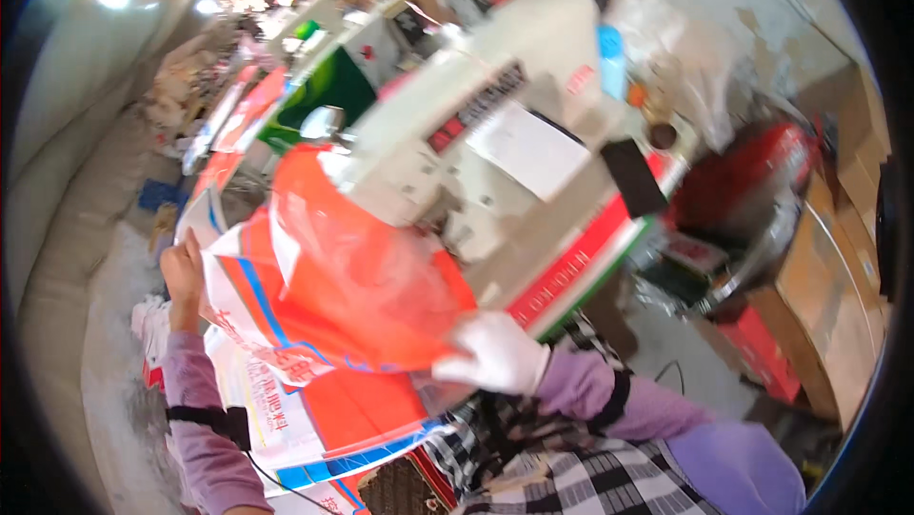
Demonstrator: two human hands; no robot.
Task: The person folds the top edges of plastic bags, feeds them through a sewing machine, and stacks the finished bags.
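Note:
An orange and white printed plastic sack (352,267) is spread in front of the sewing machine (428,144), with its far part up against the needle end. Pinched at the sack's left edge is my bare left hand (183,272). My right hand (495,353), in a white glove, is closed on the near right edge of the same sack. More white, orange and blue printed sacks (276,410) lie underneath, close to my lap. Motion blur softens the picture, and the needle area is partly hidden by the sack.
A white paper (528,148) and a black phone (633,179) lie on the machine bed. Right of it are a red bundle in clear plastic (743,182) and cardboard boxes (819,296). Another green and white machine (333,87) stands beyond. Pale draped cloth (67,182) lines the left.

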